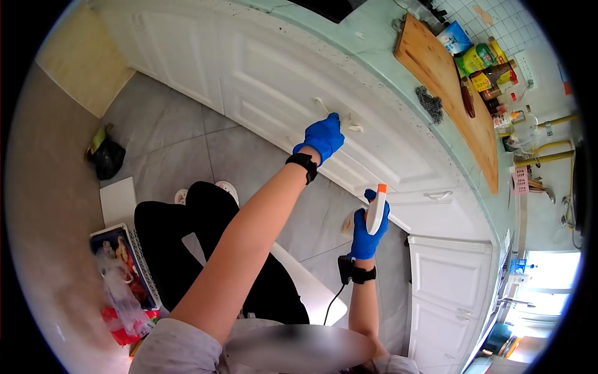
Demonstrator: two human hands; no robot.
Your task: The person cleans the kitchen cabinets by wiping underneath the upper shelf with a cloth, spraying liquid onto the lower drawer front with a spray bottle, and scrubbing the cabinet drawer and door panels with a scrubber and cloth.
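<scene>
Head view: right hand (pixel 371 227), blue-gloved, closed around an orange-tipped white sprayer (pixel 376 215) before the cabinets. Left hand (pixel 322 138), also gloved, well apart, at a white cabinet front (pixel 274 81); grip cannot be determined. Beyond: pale green countertop (pixel 374 62), grey scourer (pixel 429 104), wooden board (pixel 439 68).

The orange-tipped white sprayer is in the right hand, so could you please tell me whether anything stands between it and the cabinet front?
Nothing visible stands between the sprayer and the cabinet front. The left hand is at that front, but up and left of the sprayer in the view.
</scene>
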